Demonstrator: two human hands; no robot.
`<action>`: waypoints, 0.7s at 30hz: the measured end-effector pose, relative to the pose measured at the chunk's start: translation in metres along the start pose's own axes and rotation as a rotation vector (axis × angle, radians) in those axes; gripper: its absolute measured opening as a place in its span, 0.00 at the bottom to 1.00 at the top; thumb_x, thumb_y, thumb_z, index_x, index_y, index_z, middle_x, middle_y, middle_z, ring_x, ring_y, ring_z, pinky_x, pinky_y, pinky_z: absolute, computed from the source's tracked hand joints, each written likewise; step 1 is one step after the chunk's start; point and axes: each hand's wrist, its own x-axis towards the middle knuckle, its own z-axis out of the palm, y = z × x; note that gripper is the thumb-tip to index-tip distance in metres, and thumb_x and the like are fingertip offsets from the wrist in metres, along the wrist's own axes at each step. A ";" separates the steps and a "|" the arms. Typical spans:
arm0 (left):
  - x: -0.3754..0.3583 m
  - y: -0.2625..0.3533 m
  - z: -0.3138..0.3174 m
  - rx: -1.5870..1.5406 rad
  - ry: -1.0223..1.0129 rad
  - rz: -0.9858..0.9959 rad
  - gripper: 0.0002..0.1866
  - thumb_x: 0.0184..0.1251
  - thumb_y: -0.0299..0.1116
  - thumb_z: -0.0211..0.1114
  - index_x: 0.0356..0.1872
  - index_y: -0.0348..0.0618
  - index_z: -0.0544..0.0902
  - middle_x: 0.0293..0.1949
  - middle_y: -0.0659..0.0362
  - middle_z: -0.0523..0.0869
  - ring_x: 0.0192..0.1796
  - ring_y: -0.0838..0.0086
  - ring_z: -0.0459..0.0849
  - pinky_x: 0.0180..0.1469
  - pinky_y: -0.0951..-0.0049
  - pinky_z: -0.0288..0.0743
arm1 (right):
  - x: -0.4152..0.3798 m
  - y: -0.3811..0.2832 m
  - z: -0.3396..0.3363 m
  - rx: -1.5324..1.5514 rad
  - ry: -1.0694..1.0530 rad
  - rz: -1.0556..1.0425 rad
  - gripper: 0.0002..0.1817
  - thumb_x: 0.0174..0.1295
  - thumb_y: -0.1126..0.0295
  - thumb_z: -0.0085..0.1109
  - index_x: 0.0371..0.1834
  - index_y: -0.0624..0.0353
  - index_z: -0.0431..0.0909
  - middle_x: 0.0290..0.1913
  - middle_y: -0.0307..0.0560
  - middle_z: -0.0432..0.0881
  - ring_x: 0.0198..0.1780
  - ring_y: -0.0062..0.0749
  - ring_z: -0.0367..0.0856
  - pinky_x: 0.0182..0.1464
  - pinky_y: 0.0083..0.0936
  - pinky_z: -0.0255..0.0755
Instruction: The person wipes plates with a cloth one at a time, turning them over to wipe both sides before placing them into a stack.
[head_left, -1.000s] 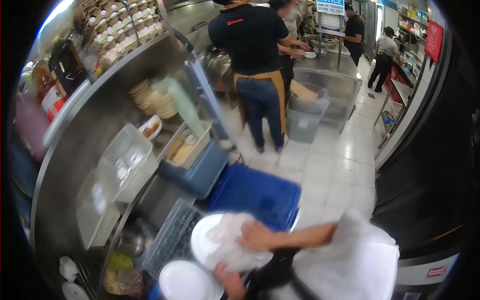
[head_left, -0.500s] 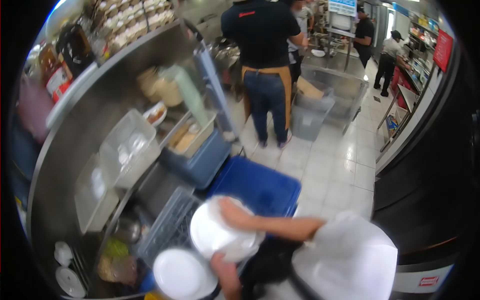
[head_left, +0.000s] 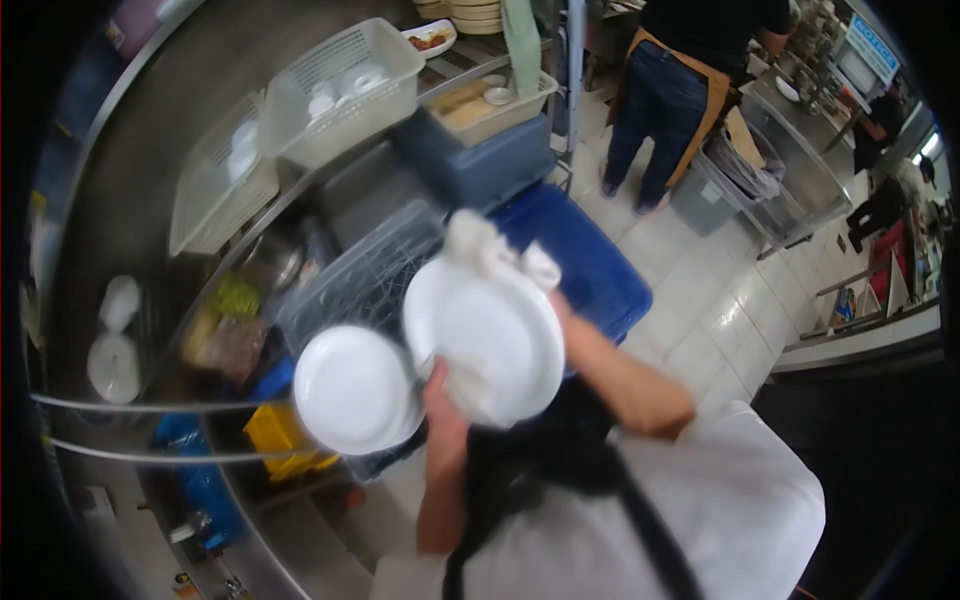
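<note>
A round white plate (head_left: 495,330) is tilted in front of my chest. My left hand (head_left: 446,400) is closed on its near left rim, thumb on top, with a bit of white cloth under the thumb. At the plate's right rim is my right hand (head_left: 573,325), closed on a white cloth (head_left: 490,248) bunched over the far edge; most of its fingers are hidden behind plate and cloth. Directly left of the held plate sits a stack of white plates (head_left: 352,390).
Beneath the plates is a grey plastic rack (head_left: 325,290); a blue lidded bin (head_left: 600,265) stands beyond it. White baskets (head_left: 345,100) with small dishes rest on the steel shelf at left. A co-worker in an apron (head_left: 665,110) stands ahead near a grey bin (head_left: 710,200).
My view has tilted down and turned. My right hand has gone from the plate's upper face to its right rim, and the white cloth now shows over the far edge.
</note>
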 end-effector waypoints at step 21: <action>0.007 0.022 -0.054 -0.024 -0.041 0.073 0.24 0.66 0.36 0.57 0.60 0.33 0.70 0.54 0.48 0.79 0.56 0.57 0.79 0.60 0.59 0.73 | -0.037 0.000 -0.018 -1.034 -0.033 -0.476 0.30 0.62 0.67 0.60 0.67 0.65 0.65 0.60 0.61 0.76 0.62 0.41 0.76 0.63 0.31 0.66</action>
